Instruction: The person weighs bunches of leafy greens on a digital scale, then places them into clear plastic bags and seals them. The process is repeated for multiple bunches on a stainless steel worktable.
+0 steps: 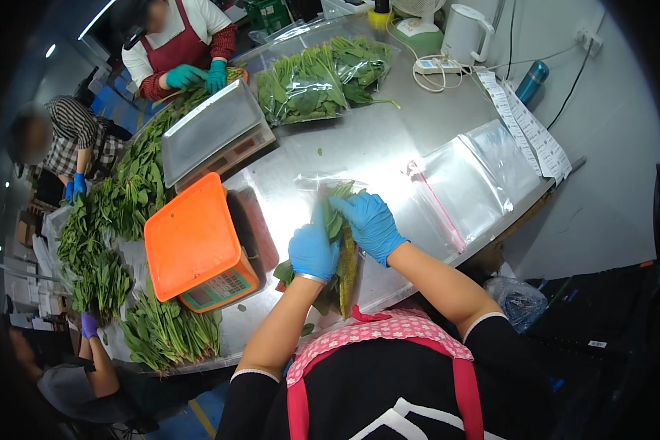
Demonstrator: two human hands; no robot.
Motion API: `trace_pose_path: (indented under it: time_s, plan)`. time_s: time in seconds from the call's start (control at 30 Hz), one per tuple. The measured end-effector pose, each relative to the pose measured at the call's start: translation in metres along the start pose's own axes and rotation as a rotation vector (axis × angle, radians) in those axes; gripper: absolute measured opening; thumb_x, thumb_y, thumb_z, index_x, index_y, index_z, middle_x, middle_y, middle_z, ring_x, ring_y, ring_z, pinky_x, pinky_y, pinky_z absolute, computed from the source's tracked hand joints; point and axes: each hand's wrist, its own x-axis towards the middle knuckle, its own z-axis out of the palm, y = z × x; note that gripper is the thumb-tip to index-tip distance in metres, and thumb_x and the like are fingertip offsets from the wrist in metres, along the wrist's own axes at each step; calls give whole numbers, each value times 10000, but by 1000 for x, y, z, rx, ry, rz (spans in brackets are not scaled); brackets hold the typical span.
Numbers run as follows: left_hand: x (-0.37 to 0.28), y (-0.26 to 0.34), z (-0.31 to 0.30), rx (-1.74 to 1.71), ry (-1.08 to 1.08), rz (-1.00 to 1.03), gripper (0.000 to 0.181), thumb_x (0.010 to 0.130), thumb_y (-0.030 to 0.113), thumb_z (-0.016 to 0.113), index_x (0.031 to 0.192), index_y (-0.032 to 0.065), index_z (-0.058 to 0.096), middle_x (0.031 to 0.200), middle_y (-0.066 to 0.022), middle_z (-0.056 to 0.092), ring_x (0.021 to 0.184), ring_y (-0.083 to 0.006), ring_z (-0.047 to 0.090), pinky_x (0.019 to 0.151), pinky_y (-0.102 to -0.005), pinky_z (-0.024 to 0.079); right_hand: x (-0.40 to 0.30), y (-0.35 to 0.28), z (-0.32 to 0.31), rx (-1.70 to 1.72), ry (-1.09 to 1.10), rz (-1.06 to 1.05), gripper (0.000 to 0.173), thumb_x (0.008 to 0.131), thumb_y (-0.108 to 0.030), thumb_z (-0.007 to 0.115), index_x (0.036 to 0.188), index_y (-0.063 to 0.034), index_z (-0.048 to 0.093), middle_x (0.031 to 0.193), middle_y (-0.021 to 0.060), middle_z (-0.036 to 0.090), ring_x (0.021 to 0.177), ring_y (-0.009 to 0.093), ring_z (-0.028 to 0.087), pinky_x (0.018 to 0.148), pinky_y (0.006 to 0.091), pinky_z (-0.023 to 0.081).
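Both my hands wear light blue gloves and meet over a bunch of leafy greens (334, 220) at the near side of the metal table (330, 148). My left hand (313, 247) is closed around the left side of the bunch, its fingertips blurred. From the right, my right hand (369, 223) pinches the upper leaves with thumb and fingers. Clear plastic film shows around the top of the bunch. Below and between the hands is a yellow-green mesh-like strip (348, 272), with more leaves beside it. How the strip joins the bunch is hidden.
An orange scale (192, 239) and a metal-topped scale (214, 132) stand left, beside heaped greens (137, 187). Bagged greens (302, 88) lie at the back. Clear plastic bags (467, 176), printed paper strips (533, 126), a kettle (462, 33) and a bottle (532, 81) are right. Gloved co-workers stand left.
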Motion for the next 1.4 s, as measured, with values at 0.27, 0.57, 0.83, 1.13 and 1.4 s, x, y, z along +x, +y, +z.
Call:
trace_pose_path:
  time_s: [0.27,0.57,0.83,1.13,1.4]
  plan:
    - [-9,-16,29,64,161,106,339,789,203,635,1085,49,577,748,-125,584,693,-314,598,588,-436,491,-17,-53,-2,401,31,-274,301,793,-39,588,1093,-61,609,832,130,605,770,309,595,657,445,469]
    - [-14,-13,-12,-761,144,69,399,805,239,728,1137,49,613,959,-181,697,871,-329,686,735,-386,525,-24,15,-6,1328,476,1132,552,963,-516,483,1288,-73,529,1166,82,602,986,193,598,870,295,481]
    - [24,31,-49,-753,407,201,344,838,127,648,1157,11,595,901,-181,654,763,-327,636,680,-432,487,-59,-68,5,2232,-136,1194,612,978,-578,378,1369,-112,449,1245,95,565,1065,199,580,953,347,466]
    - [26,20,29,252,299,152,690,827,234,607,1455,85,364,669,-122,577,596,-274,594,574,-392,464,-4,-33,-61,286,121,36,302,820,-281,645,1056,-94,663,756,100,605,744,279,592,730,371,464]
    - [37,0,82,203,194,-15,348,878,276,576,1182,105,578,846,-96,603,766,-265,604,610,-425,459,22,-43,17,348,-69,-179,195,793,-161,594,973,-150,669,780,56,598,823,274,592,834,503,424]
